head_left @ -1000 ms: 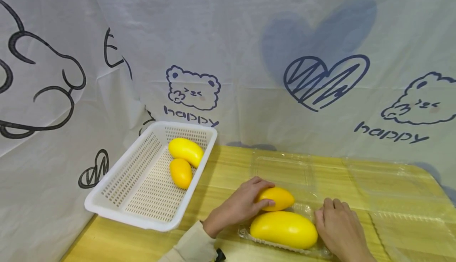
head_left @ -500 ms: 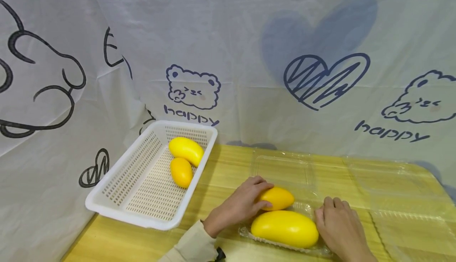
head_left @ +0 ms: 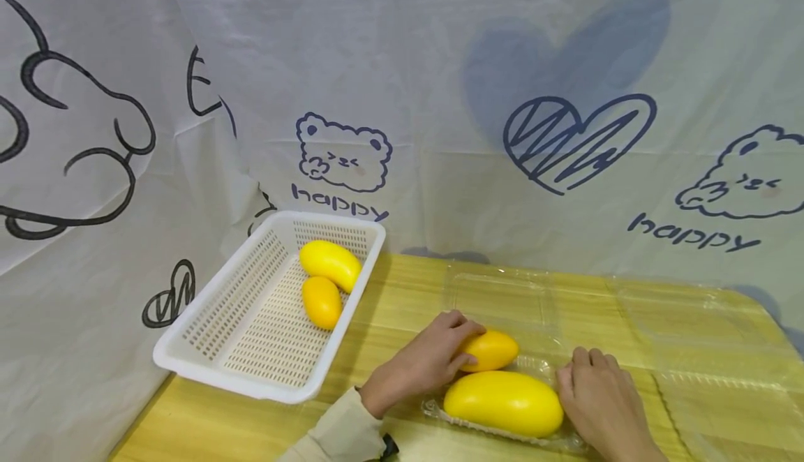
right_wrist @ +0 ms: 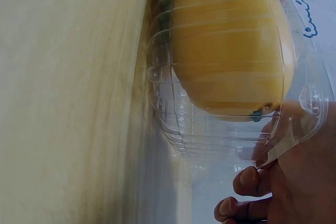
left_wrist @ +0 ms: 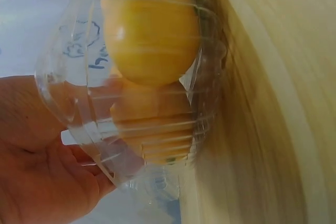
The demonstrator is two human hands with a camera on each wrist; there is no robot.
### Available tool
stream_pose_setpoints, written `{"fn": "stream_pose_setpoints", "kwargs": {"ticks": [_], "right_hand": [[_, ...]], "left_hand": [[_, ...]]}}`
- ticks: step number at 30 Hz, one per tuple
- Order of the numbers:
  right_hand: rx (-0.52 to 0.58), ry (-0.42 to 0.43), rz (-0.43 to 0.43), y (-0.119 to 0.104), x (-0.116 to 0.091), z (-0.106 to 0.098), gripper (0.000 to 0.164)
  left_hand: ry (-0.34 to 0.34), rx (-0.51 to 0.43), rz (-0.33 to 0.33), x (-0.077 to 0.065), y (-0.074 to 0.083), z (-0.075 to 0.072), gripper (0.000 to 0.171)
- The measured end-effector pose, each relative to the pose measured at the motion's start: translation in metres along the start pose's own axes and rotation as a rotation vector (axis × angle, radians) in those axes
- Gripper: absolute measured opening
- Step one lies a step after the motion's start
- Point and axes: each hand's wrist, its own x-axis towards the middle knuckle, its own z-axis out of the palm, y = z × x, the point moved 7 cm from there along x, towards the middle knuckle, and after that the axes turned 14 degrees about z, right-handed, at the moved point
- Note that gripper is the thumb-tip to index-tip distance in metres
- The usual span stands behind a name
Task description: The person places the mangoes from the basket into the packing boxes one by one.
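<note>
In the head view, my left hand (head_left: 427, 359) grips a smaller orange-yellow mango (head_left: 496, 350), thumb on its near side and fingers over its left end. This mango lies in the back of a clear plastic clamshell container (head_left: 433, 410). A large yellow mango (head_left: 504, 403) lies in front of it in the same container. At the container's right end, my right hand (head_left: 601, 396) has bent fingers and holds the rim. Seen from the right wrist, its fingertips (right_wrist: 247, 177) show just past the container's ribbed corner. The left wrist view shows both mangoes through the ribbed wall.
A white slotted basket (head_left: 172, 368) stands on the left with two more mangoes (head_left: 329, 264) along its right side. The container's clear lid (head_left: 499, 294) lies open toward the back. More clear plastic packaging (head_left: 722, 371) lies on the wooden table at right. A printed cloth hangs behind.
Both hands keep their places on the mango and the container. The head view shifts very slightly.
</note>
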Motion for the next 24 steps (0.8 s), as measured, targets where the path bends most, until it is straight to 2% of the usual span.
{"fn": "stream_pose_setpoints", "kwargs": {"ticks": [8,17,20,24], "right_hand": [[-0.007,-0.019,0.007,0.001,0.002,0.001,0.032],[-0.004,-0.023,0.005,0.001,0.001,0.001,0.032],[-0.004,-0.029,0.009,0.001,0.001,0.001,0.032],[-0.004,-0.025,0.008,0.0,0.001,0.0,0.031]], "left_hand": [[-0.021,0.1,0.022,0.001,0.005,0.004,0.043],[0.011,0.02,0.033,0.0,0.002,-0.001,0.037],[0.058,-0.015,0.026,0.0,-0.003,-0.008,0.035],[0.208,-0.062,-0.025,0.001,-0.015,-0.021,0.029]]}}
